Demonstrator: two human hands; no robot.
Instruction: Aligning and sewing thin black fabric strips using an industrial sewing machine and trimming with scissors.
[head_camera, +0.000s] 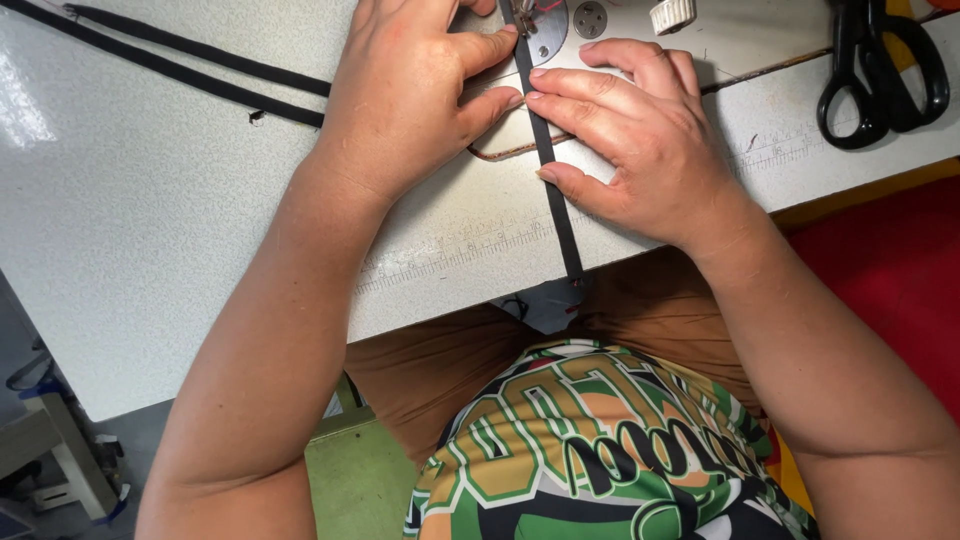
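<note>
A narrow black strap (553, 185) runs from the front edge of the grey sewing table (150, 200) up to the metal needle plate (545, 25) at the top. My left hand (400, 90) lies flat on the left of the strap, with its fingertips pressing the strap's edge. On the strap's other side my right hand (640, 135) rests with fingers spread, its fingertips touching the strap. Both hands pin the strap flat against the table; neither hand lifts it.
Two more runs of black strap (180, 65) cross the table's upper left. Black scissors (880, 70) lie at the top right, with a white knob (672, 14) near the plate. A ruler scale (450, 250) is printed along the table's front edge. Red cloth (890, 280) sits below right.
</note>
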